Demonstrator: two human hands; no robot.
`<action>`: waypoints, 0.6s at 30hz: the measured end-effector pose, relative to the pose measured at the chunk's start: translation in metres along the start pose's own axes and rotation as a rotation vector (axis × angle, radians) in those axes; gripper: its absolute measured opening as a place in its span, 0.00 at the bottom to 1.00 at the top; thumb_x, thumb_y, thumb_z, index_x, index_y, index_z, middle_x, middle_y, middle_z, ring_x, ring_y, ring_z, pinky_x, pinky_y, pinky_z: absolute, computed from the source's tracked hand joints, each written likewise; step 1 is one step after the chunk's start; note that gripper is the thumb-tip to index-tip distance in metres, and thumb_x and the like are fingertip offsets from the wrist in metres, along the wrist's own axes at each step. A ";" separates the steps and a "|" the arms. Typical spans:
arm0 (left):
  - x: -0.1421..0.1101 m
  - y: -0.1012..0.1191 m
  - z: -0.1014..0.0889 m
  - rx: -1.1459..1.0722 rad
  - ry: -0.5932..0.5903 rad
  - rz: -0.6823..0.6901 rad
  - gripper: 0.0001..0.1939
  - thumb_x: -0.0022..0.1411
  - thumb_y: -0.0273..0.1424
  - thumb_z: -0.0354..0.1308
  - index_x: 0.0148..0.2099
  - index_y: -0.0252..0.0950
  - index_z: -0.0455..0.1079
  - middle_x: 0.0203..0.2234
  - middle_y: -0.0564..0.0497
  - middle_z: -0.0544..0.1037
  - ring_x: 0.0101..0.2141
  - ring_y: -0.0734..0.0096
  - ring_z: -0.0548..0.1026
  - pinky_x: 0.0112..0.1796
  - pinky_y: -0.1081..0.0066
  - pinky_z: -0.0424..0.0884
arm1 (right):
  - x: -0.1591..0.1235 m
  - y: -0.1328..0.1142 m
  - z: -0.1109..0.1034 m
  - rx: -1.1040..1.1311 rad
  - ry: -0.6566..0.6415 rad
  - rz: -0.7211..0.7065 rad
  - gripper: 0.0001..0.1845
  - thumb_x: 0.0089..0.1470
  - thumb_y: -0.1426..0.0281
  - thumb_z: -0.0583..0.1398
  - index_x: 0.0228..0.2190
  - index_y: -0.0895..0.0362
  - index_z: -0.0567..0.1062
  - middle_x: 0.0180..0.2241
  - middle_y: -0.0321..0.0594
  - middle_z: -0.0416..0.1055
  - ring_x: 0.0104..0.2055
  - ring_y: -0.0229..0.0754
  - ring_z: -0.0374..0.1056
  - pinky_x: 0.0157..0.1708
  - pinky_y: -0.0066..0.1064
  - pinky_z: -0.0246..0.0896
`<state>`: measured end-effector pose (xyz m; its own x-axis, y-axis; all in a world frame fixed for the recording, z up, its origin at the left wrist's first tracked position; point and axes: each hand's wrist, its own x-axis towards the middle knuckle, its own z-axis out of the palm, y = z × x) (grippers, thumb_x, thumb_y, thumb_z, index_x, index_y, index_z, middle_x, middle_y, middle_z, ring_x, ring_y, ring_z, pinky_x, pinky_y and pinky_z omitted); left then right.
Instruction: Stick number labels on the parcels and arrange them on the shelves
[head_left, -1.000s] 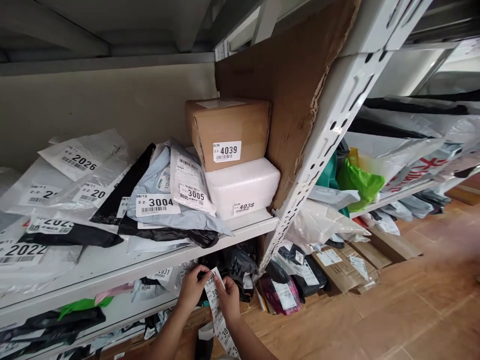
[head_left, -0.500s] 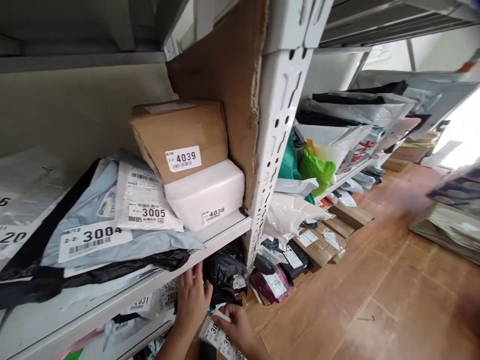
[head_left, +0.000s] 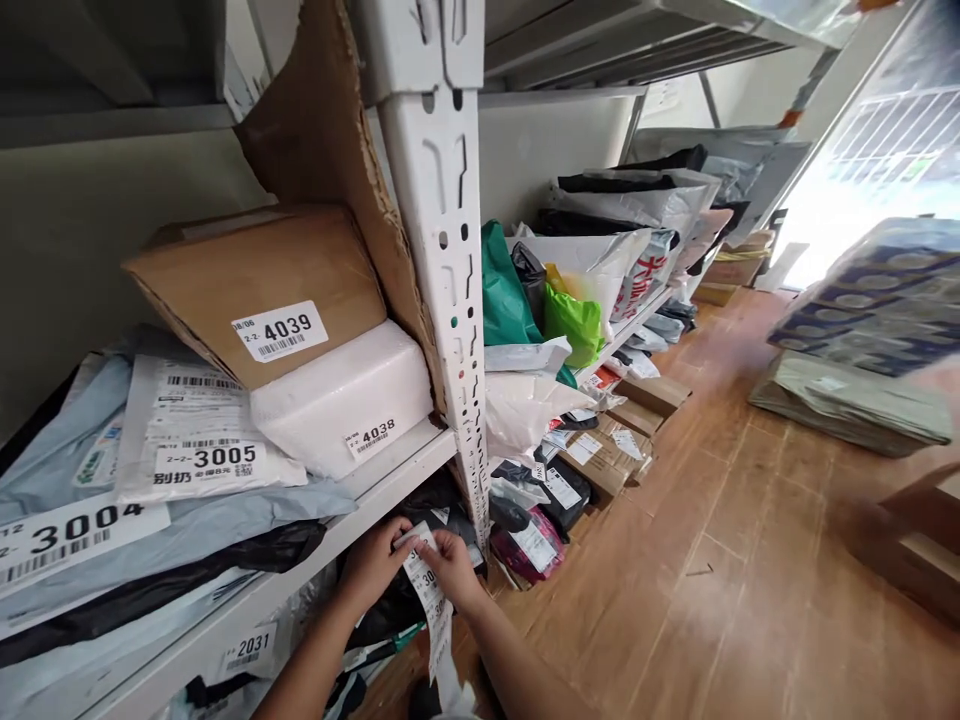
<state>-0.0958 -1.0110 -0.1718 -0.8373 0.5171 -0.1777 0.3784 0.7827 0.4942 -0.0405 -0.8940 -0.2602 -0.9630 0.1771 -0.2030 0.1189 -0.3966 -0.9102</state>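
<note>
Both hands meet below the shelf edge at a long strip of printed number labels (head_left: 435,615). My left hand (head_left: 375,562) is closed, its fingertips pinching the strip's upper end. Close beside it, my right hand (head_left: 454,568) pinches the same end between thumb and fingers. From there the strip hangs down and curls near the bottom of the view. Behind the hands lie black plastic parcels (head_left: 382,610) on the lower level, partly hidden by my hands and arms.
On the shelf (head_left: 405,465) above sit a cardboard box (head_left: 300,270) labelled 4039, a white foam-wrapped parcel (head_left: 352,390) labelled 4038, and mailing bags (head_left: 202,430). A white perforated post (head_left: 450,260) stands right of my hands. Flattened sacks (head_left: 847,400) lie on the wooden floor (head_left: 675,560).
My left hand has come off the lower parcels to the label strip in my right hand. The right hand has risen, and the view has turned right.
</note>
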 end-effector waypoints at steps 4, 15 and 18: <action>0.002 -0.002 0.006 0.034 0.047 -0.027 0.10 0.61 0.35 0.48 0.38 0.39 0.68 0.33 0.48 0.76 0.37 0.64 0.73 0.41 0.66 0.66 | 0.003 0.015 0.009 -0.033 0.120 -0.009 0.31 0.37 0.43 0.62 0.14 0.56 0.61 0.14 0.27 0.52 0.19 0.30 0.43 0.18 0.26 0.37; 0.003 -0.002 -0.001 0.017 -0.036 0.006 0.11 0.61 0.36 0.47 0.35 0.39 0.69 0.30 0.52 0.77 0.33 0.70 0.74 0.36 0.73 0.67 | 0.000 0.012 0.007 -0.024 0.186 -0.036 0.28 0.39 0.44 0.62 0.15 0.57 0.65 0.15 0.30 0.57 0.20 0.32 0.49 0.21 0.26 0.46; 0.002 -0.001 0.003 0.095 0.004 0.003 0.12 0.63 0.35 0.46 0.34 0.37 0.68 0.31 0.49 0.76 0.34 0.67 0.74 0.38 0.70 0.67 | 0.002 0.016 0.006 -0.013 0.183 0.005 0.30 0.35 0.42 0.62 0.14 0.57 0.64 0.15 0.30 0.57 0.19 0.31 0.48 0.20 0.26 0.43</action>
<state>-0.0966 -1.0100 -0.1756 -0.8373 0.5186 -0.1731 0.4170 0.8105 0.4113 -0.0420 -0.9056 -0.2724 -0.9026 0.3365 -0.2683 0.1275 -0.3864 -0.9135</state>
